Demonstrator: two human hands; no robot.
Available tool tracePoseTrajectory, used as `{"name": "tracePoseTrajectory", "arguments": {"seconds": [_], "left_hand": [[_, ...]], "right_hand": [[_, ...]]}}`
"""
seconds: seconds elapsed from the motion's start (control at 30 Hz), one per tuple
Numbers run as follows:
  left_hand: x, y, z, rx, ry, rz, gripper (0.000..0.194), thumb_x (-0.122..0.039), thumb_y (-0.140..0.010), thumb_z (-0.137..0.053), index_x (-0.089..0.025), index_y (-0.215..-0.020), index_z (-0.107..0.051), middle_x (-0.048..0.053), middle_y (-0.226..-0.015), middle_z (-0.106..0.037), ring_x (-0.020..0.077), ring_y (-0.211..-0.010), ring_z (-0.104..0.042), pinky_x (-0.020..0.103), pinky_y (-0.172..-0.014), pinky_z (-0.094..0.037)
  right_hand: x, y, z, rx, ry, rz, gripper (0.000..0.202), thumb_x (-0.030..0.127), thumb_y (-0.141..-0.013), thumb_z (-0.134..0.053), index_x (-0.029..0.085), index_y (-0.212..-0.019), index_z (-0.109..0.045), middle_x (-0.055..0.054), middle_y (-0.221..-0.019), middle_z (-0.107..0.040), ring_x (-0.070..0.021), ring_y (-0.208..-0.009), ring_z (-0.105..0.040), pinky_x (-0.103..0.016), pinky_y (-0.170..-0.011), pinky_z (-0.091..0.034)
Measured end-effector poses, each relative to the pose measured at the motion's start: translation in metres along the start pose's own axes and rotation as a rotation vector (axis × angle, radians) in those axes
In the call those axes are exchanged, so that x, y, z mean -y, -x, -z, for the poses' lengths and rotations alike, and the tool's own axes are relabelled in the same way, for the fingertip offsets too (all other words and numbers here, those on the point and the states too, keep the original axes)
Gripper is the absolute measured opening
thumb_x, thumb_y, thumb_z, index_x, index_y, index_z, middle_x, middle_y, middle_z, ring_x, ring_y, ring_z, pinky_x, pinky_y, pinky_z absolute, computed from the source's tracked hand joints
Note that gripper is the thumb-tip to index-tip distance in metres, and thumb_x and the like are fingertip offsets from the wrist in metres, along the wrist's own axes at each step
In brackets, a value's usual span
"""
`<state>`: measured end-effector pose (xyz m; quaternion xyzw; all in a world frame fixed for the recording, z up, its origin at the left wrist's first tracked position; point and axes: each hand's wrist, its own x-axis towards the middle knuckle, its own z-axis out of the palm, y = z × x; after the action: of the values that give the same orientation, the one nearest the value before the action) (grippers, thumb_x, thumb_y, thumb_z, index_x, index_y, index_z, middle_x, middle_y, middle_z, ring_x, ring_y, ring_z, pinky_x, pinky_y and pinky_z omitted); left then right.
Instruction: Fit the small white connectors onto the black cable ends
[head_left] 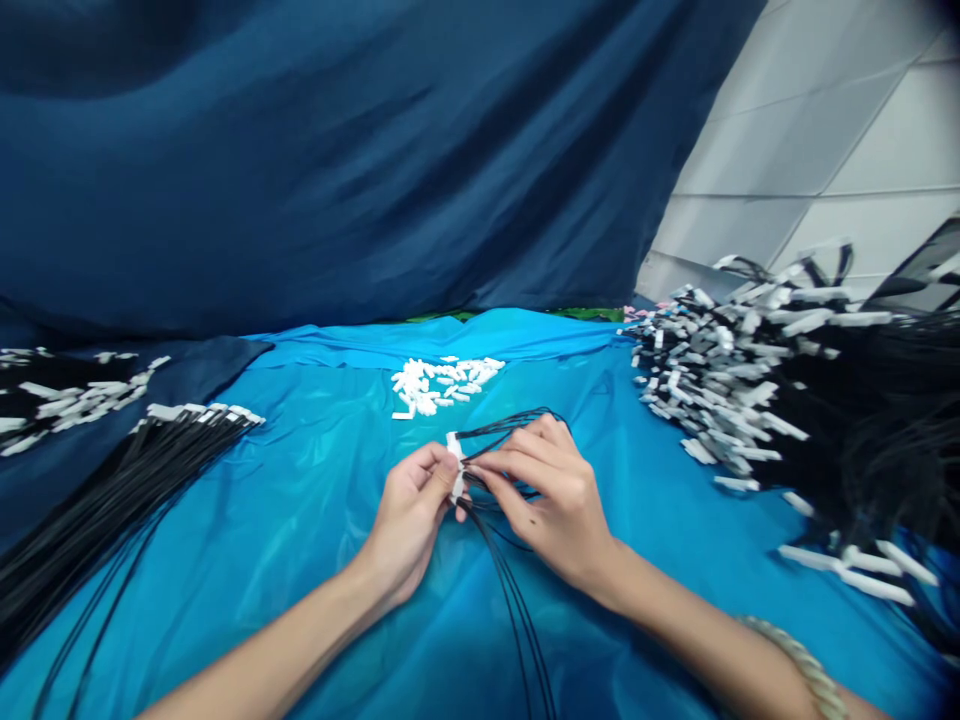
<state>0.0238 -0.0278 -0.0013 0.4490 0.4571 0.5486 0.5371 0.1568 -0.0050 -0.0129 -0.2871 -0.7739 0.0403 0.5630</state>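
Here are the hands, close together over the shiny blue sheet (300,530): the left hand (405,515) pinches a small white plastic connector (453,442) between thumb and fingers, while the right hand (562,490) pinches thin black wires (517,590) right beside it. It looks like fine work at the connector's wire side; the next move seems to call for a steady left hold and careful right fingertips, with neighbouring strands kept untangled. Loose white pieces (427,385) lie just beyond.

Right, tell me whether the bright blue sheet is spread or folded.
Spread: the sheet stretches wide beneath the loose white pieces, with creases.
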Motion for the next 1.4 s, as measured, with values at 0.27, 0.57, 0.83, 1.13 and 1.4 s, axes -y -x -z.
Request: {"name": "tracePoseTrajectory", "arguments": {"seconds": [0.27,0.57,0.83,1.13,1.4], "left_hand": [[-0.002,-0.011,0.008,-0.053,-0.023,-0.053,0.024,-0.035,-0.070,-0.059,-0.013,-0.066,-0.051,-0.002,-0.056,-0.046,0.0066,-0.051,-0.042,0.018,-0.045,-0.036],[-0.002,-0.018,0.017,-0.081,-0.014,-0.070,0.024,-0.035,-0.071,-0.057,-0.012,-0.068,-0.052,-0.001,-0.060,-0.047,0.0063,-0.054,-0.041,0.017,-0.047,-0.035],[-0.004,-0.013,0.011,-0.062,0.009,-0.024,0.024,-0.036,-0.071,-0.057,-0.013,-0.068,-0.051,-0.002,-0.059,-0.047,0.0060,-0.052,-0.041,0.018,-0.047,-0.035],[-0.003,-0.015,0.014,-0.048,0.059,-0.008,0.025,-0.035,-0.070,-0.058,-0.011,-0.068,-0.052,-0.001,-0.059,-0.047,0.0058,-0.053,-0.041,0.017,-0.047,-0.034],[-0.001,-0.016,0.016,-0.046,0.059,0.004,0.023,-0.033,-0.071,-0.057,-0.011,-0.068,-0.051,-0.001,-0.060,-0.048,0.0059,-0.053,-0.041,0.017,-0.047,-0.034]], "right_hand": [[-0.006,-0.003,0.013,-0.005,0.003,0.089,0.015,0.015,-0.077,-0.056,0.014,-0.091,-0.061,-0.005,-0.085,-0.058,-0.0149,-0.085,-0.045,-0.030,-0.076,-0.040],[-0.012,0.002,0.020,0.286,0.029,0.403,0.019,0.016,-0.079,-0.053,0.017,-0.097,-0.059,-0.002,-0.095,-0.058,-0.0169,-0.093,-0.044,-0.034,-0.080,-0.037],[-0.015,0.001,0.015,0.343,0.034,0.440,0.018,0.016,-0.082,-0.049,0.017,-0.097,-0.058,-0.001,-0.093,-0.060,-0.0166,-0.094,-0.044,-0.032,-0.077,-0.036],[-0.018,0.002,0.009,0.193,0.066,0.492,0.018,0.010,-0.080,-0.051,0.011,-0.096,-0.058,-0.004,-0.089,-0.062,-0.0154,-0.085,-0.048,-0.030,-0.070,-0.039],[-0.025,0.004,0.007,0.204,-0.096,0.324,0.019,0.012,-0.078,-0.053,0.016,-0.095,-0.061,-0.003,-0.090,-0.061,-0.0148,-0.087,-0.047,-0.031,-0.075,-0.041]]}}
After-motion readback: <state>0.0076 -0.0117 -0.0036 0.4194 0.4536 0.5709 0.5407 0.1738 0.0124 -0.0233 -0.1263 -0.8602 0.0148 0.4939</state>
